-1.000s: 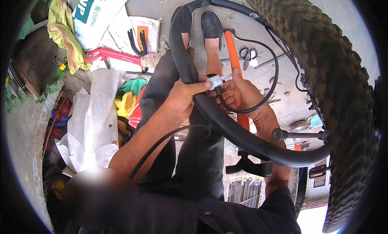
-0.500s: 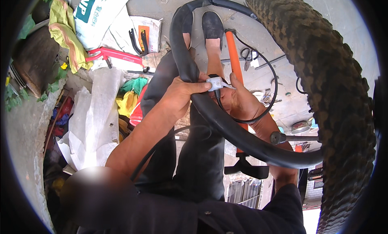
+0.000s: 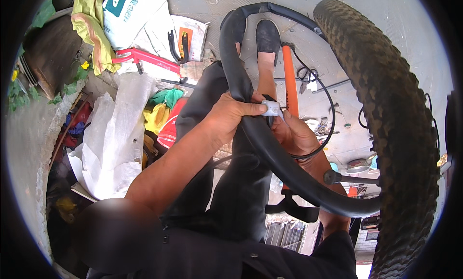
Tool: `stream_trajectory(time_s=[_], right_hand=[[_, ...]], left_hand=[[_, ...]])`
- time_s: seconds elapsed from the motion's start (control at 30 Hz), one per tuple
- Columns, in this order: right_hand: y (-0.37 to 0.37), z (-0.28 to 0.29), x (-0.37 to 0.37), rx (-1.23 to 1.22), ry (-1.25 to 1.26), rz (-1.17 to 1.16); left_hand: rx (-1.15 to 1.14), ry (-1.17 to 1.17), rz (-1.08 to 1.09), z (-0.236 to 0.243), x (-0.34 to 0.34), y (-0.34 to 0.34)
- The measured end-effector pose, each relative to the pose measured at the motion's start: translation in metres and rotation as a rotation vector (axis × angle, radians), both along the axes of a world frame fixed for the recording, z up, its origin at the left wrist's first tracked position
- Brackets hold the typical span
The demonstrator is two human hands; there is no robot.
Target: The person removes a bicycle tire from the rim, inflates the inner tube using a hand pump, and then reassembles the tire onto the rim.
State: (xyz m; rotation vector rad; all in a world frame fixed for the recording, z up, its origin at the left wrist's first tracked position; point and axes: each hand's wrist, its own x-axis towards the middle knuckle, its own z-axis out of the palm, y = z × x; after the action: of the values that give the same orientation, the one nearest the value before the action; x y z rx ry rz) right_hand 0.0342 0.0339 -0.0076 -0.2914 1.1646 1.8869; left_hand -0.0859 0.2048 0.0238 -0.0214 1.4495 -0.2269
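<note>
Concrete floor spreads under a person who looks down past dark trousers to black shoes. Both hands work on a black inner tube that loops from the shoes down across the lap. Left hand is closed around the tube, thumb pressing toward a small grey block. Right hand curls under the tube just beside it, fingers pinching the block against the rubber. An orange pump stands upright behind the hands, its black base near the lap. A knobbly tyre arcs down the right side. On the left lie white sacks, a red tool, a yellow cloth and pliers on a packet; scissors lie beyond the pump. What the sacks hold cannot be seen.
</note>
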Motion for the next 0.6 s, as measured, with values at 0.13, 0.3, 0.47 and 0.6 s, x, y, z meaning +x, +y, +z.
stream_trajectory(time_s=[0.13,0.3,0.47,0.6], right_hand=[[0.013,0.007,0.002,-0.041,-0.223,0.149],[0.034,0.014,0.016,-0.066,-0.311,0.376],[0.043,-0.003,0.024,-0.044,-0.414,0.350],[0.033,-0.003,0.029,-0.117,-0.873,0.502]], left_hand=[[-0.018,0.012,0.026,-0.002,0.002,0.004],[0.043,0.026,0.047,0.000,0.007,-0.001],[0.040,0.066,0.091,-0.016,0.005,-0.013],[0.023,0.101,0.101,-0.004,-0.018,0.002]])
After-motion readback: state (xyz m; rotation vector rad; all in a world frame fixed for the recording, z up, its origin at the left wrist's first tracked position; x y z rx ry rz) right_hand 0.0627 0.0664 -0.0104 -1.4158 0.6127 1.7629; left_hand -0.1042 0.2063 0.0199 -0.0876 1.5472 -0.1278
